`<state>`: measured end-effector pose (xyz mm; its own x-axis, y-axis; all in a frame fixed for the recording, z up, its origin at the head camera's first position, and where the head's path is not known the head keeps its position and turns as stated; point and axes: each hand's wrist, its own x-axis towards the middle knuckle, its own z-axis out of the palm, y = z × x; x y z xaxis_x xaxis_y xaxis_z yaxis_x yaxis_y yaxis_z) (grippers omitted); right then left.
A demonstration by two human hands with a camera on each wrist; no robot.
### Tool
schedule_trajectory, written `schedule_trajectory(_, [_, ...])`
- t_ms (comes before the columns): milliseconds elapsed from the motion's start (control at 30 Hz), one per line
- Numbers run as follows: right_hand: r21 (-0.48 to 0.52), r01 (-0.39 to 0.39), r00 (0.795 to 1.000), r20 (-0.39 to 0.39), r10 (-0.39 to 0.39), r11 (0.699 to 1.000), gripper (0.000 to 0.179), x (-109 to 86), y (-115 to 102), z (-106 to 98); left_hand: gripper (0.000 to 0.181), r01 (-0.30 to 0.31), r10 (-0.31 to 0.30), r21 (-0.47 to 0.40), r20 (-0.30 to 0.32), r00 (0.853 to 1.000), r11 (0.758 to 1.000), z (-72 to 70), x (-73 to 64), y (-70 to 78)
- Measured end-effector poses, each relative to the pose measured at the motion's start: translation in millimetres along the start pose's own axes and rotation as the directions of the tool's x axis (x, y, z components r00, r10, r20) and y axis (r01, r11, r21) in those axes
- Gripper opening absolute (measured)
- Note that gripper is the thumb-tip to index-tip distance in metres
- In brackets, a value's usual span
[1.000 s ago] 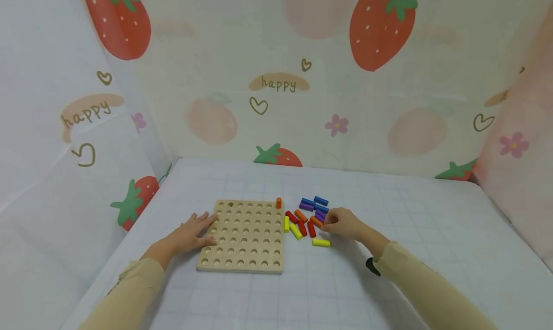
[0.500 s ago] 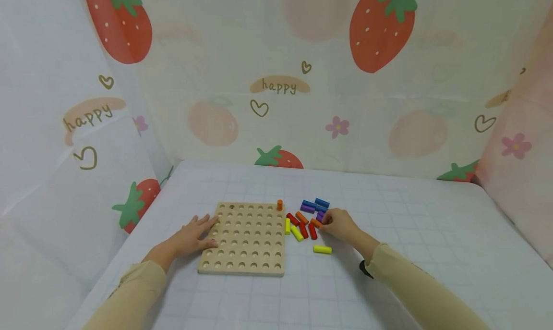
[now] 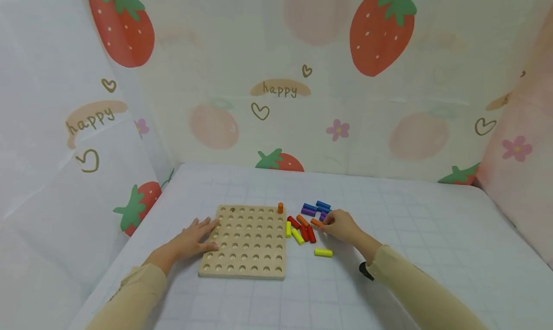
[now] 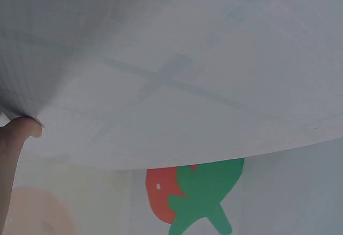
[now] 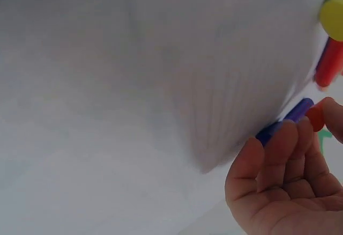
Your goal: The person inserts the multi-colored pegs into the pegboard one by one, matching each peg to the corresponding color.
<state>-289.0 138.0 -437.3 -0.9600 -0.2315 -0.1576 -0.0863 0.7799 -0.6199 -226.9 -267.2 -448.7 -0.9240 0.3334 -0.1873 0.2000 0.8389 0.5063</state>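
Note:
A square wooden pegboard (image 3: 242, 275) with rows of round holes lies left of centre in the head view. One orange peg (image 3: 280, 208) stands in its far right corner hole. My left hand (image 3: 192, 240) rests on the board's left edge, fingers spread; in the left wrist view only a thumb (image 4: 32, 126) shows. Right of the board, my right hand (image 3: 343, 226) pinches an orange peg (image 3: 317, 222) between thumb and fingertips. In the right wrist view that orange peg (image 5: 316, 116) is partly hidden by the thumb, with a purple peg (image 5: 300, 109) behind the fingers.
Around the right hand lie loose pegs: red pegs (image 3: 311, 234), another orange peg (image 3: 303, 220), purple pegs (image 3: 308, 212) and blue pegs (image 3: 323, 204). Yellow pegs (image 3: 297, 236) lie by the board's right edge, and a single yellow peg (image 3: 323, 252) lies nearer the front.
The head view has tilted up slightly. My right hand still pinches the orange peg among the pile; the rightmost red peg and the front yellow peg have shifted a little. My left hand stays put.

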Motion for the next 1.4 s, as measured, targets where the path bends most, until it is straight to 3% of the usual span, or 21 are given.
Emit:
schedule_trajectory(300, [0.121,-0.08,0.996,-0.03,0.084,0.989,0.016,4.4,-4,-1,0.087,0.004,-0.004,-0.007,-0.002,1.0,1.0,4.8,-3.0,1.9])
schedule_trajectory(767, [0.371,-0.132,0.988,-0.024,0.151,0.919,0.019,14.2,-29,-6,0.092,-0.025,0.025,-0.051,-0.007,1.0,0.998,9.4,-3.5,-6.9])
schedule_trajectory(933, [0.445,-0.103,0.991,-0.035,0.132,0.89,0.021,21.2,-40,-3,0.087,0.0,0.0,-0.018,-0.011,1.0,1.0,7.6,-5.4,-3.1])
schedule_trajectory(1167, [0.484,-0.069,0.994,-0.042,0.102,0.872,0.024,29.0,-56,-7,0.086,0.013,-0.013,-0.002,-0.007,1.0,1.0,6.2,-2.2,-4.1])
schedule_trajectory(1400, [0.559,-0.038,0.996,-0.045,0.076,0.828,0.027,38.6,-69,-9,0.086,0.006,-0.006,0.001,-0.015,1.0,1.0,-0.6,-0.8,1.2])
